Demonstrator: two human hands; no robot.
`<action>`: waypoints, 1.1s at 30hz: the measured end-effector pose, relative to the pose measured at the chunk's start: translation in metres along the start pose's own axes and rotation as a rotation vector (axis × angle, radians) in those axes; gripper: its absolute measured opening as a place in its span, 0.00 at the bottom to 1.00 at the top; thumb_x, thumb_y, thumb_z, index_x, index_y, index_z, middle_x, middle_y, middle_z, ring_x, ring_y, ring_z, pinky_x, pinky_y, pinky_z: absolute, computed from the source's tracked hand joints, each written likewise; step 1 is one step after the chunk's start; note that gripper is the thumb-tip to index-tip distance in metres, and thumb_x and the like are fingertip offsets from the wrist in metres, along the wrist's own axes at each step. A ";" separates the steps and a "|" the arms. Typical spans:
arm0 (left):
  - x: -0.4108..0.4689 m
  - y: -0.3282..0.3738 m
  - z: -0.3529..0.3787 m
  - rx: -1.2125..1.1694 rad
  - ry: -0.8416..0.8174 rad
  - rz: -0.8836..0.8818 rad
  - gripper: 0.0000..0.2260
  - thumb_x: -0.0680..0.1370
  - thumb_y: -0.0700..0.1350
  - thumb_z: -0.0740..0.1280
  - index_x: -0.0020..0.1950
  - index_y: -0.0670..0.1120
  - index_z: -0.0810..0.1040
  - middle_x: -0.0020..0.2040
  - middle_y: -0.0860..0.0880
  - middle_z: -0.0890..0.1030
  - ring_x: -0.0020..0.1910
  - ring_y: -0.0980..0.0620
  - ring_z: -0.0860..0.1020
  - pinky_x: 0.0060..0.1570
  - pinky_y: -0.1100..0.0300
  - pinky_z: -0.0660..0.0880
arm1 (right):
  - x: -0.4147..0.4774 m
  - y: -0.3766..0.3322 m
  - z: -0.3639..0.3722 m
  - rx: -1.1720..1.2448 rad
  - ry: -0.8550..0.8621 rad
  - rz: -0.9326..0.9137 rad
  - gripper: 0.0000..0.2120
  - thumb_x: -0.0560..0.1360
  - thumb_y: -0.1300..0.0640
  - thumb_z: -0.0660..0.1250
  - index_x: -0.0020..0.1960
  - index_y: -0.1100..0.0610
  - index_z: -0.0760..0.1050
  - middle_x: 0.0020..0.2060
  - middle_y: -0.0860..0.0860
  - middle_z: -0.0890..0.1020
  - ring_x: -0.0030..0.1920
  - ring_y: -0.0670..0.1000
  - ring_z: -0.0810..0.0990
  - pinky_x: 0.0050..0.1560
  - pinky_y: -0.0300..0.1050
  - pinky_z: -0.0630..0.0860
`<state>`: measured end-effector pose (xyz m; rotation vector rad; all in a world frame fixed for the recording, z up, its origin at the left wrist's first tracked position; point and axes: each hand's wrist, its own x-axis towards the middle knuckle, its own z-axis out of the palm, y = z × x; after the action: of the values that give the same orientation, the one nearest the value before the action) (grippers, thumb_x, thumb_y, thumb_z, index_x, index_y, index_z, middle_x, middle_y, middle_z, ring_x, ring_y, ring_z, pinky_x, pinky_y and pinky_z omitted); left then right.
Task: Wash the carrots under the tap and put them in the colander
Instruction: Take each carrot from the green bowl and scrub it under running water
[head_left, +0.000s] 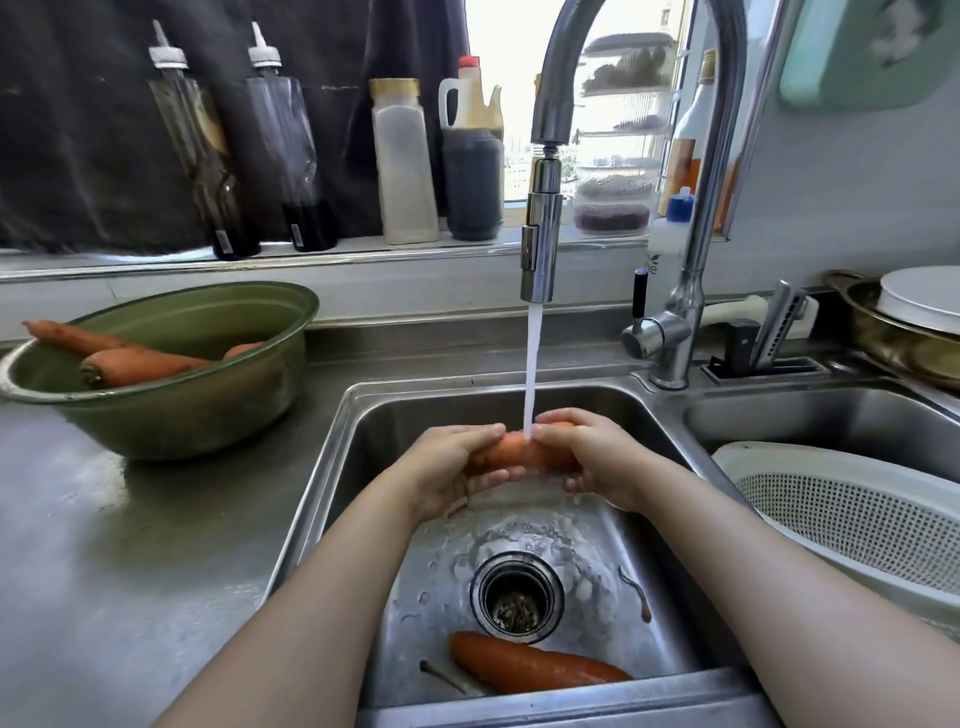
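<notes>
Two hands, one carrot: you held it level over the sink, under the tap. The water stream struck its middle, in the gap between your hands. (Observer A)

Confirmed. Your left hand gripped the left end, its fingers curled round the carrot and pressed close together. Your right hand gripped the other end the same way, its fingers wrapped over the top. Neither hand was spread flat. (Observer B)

Entry for the rest: a second carrot lay on the sink floor by the front wall, just beside the drain. More carrots sat in the green bowl on the table to your left, and one tip stuck out past the rim. (Observer A)

Noted. The white colander rested in the basin on your right, well apart from the carrot you held. Only part of it was in view, so I could not tell what lay inside. (Observer B)
</notes>
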<state>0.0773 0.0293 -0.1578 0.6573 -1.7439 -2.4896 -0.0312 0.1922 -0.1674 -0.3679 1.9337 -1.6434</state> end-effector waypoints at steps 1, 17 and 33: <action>0.002 0.000 0.001 -0.014 0.035 0.018 0.13 0.81 0.40 0.70 0.62 0.34 0.80 0.53 0.34 0.84 0.42 0.39 0.87 0.32 0.62 0.82 | -0.001 -0.001 0.000 -0.017 -0.019 -0.005 0.11 0.79 0.53 0.72 0.59 0.55 0.80 0.47 0.57 0.83 0.36 0.52 0.79 0.28 0.41 0.70; 0.007 -0.003 0.015 0.042 0.159 0.224 0.08 0.84 0.49 0.67 0.58 0.45 0.78 0.44 0.45 0.82 0.29 0.55 0.78 0.30 0.65 0.76 | -0.007 0.007 -0.007 -0.366 -0.223 -0.108 0.17 0.78 0.39 0.70 0.50 0.53 0.81 0.39 0.51 0.82 0.35 0.48 0.80 0.33 0.41 0.72; 0.005 -0.005 0.028 0.346 0.099 0.416 0.12 0.86 0.48 0.63 0.55 0.48 0.86 0.53 0.46 0.87 0.53 0.52 0.84 0.51 0.59 0.83 | -0.002 0.013 0.008 -0.273 -0.354 -0.158 0.20 0.67 0.58 0.75 0.58 0.56 0.78 0.47 0.53 0.84 0.51 0.54 0.83 0.59 0.55 0.81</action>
<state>0.0640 0.0550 -0.1563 0.3690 -2.0419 -1.8770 -0.0230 0.1895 -0.1805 -0.8772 1.8896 -1.2973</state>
